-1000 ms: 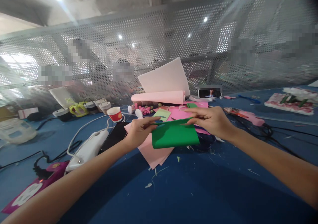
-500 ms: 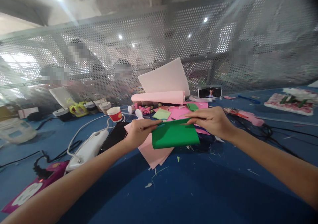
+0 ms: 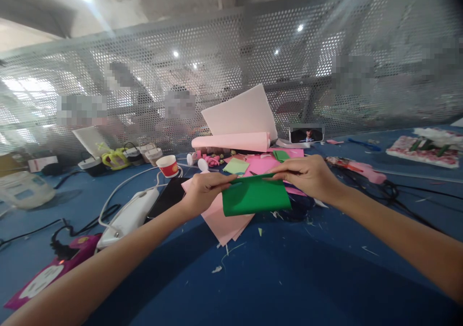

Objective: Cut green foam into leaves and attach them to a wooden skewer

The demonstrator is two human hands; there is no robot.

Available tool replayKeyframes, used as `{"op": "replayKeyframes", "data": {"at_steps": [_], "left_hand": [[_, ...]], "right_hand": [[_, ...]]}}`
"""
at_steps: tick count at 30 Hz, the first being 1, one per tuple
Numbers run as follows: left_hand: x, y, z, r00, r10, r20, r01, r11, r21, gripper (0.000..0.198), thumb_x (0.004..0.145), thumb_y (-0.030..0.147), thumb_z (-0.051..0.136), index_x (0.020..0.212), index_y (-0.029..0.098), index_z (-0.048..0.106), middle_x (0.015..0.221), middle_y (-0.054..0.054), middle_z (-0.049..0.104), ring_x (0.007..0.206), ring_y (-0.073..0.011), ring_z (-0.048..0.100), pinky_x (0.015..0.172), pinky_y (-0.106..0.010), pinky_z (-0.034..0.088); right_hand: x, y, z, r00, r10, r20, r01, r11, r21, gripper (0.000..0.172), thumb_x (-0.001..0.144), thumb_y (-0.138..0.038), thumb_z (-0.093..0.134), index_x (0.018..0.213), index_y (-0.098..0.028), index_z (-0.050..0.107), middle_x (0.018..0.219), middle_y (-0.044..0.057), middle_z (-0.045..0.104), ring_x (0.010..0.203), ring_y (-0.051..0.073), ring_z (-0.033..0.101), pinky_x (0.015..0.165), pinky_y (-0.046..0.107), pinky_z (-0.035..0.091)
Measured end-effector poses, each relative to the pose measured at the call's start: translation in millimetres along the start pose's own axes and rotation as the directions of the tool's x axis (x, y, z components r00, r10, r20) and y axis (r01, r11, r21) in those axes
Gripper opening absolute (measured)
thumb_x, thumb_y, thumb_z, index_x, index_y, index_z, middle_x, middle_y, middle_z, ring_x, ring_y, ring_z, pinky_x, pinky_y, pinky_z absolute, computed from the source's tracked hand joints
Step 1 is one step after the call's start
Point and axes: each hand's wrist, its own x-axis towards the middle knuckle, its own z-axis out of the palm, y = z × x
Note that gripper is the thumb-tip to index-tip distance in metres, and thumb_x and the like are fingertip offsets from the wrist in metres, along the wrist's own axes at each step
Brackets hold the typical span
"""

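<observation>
A folded green sheet (image 3: 256, 196), paper or thin foam, is held up between my two hands above the blue table. My left hand (image 3: 203, 190) pinches its upper left corner, thumb and fingers pressed together. At the upper right edge, my right hand (image 3: 307, 175) pinches the sheet in the same way. The lower edge curves over in a soft fold. Beneath it lie light pink sheets (image 3: 227, 227), partly covered by the green one. Bright pink sheets (image 3: 265, 163) and a light green piece (image 3: 237, 166) lie just behind.
A red-and-white paper cup (image 3: 168, 167), a black phone (image 3: 167, 198) and a white power strip (image 3: 128, 215) stand left of my hands. A propped phone (image 3: 306, 135) and a pink glue gun (image 3: 365, 170) with cords are at right. A pink roll (image 3: 231, 142) lies behind.
Both hands keep their pinch on the green sheet. My right fingers have shifted slightly left along its top edge; otherwise the scene is nearly the same.
</observation>
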Motion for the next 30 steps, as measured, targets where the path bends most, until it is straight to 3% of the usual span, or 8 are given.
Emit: {"op": "replayKeyframes", "data": {"at_steps": [11,21,25,30], "left_hand": [[3,1,-2.8,0.996,0.079,0.050,-0.081,0.996,0.035,0.027,0.087,0.021,0.059,0.112,0.021,0.068,0.086,-0.006,0.074,0.076,-0.0147,0.068,0.068,-0.025,0.055],[4,1,-8.0,0.994,0.004,0.110,-0.011,0.998,0.058,0.026,0.088,0.020,0.055,0.111,0.023,0.068,0.091,-0.006,0.075,0.080,-0.0153,0.069,0.075,-0.027,0.059],[6,4,-10.5,0.992,-0.005,0.123,0.001,0.999,0.035,0.028,0.088,0.017,0.053,0.110,0.021,0.069,0.095,-0.007,0.074,0.082,-0.0161,0.070,0.076,-0.028,0.060],[6,3,-13.4,0.985,0.012,0.174,-0.017,0.999,0.027,0.029,0.087,0.016,0.052,0.110,0.021,0.069,0.090,-0.007,0.075,0.079,-0.0152,0.071,0.072,-0.025,0.059]], "right_hand": [[2,1,1,0.999,-0.026,-0.034,0.025,1.000,-0.018,0.020,0.086,-0.021,0.057,0.082,-0.024,0.076,0.073,0.002,0.075,0.059,0.015,0.067,0.049,0.026,0.050],[1,-1,3,0.998,0.024,-0.055,-0.024,1.000,0.000,0.019,0.085,-0.024,0.058,0.079,-0.023,0.076,0.069,0.002,0.074,0.055,0.014,0.064,0.047,0.026,0.048],[0,1,4,1.000,0.024,-0.008,-0.025,1.000,-0.017,0.017,0.084,-0.022,0.059,0.081,-0.019,0.075,0.071,0.003,0.075,0.059,0.014,0.066,0.049,0.025,0.048],[1,7,5,0.993,0.035,0.115,-0.026,0.997,-0.080,0.022,0.086,-0.017,0.057,0.102,-0.019,0.073,0.080,0.003,0.076,0.061,0.014,0.068,0.053,0.026,0.051]]}}
